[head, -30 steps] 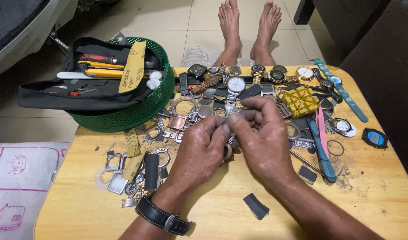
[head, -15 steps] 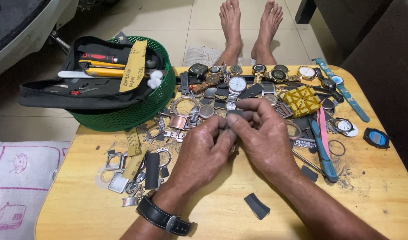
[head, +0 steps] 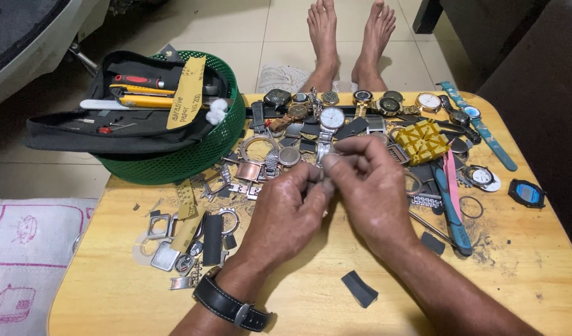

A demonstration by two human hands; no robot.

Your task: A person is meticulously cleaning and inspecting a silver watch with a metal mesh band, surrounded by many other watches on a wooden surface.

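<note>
Both hands meet above table (head: 311, 292) centre. Left hand (head: 286, 211) and right hand (head: 370, 186) fingertips pressed together, pinching small metal part (head: 328, 168); mostly hidden. Keep your wrists low, grip steady, part over table, clear of watches (head: 331, 118).

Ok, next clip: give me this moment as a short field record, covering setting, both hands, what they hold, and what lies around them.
setting: wooden table, seen from a head camera, bare feet beyond it
left hand: fingers pinched on a small metal watch part, black wristwatch on the wrist
right hand: fingers pinched on the same part
left of hands: green basket holding a black tool pouch
behind hands: row of watches
right of hands: yellow block, blue tool
</note>
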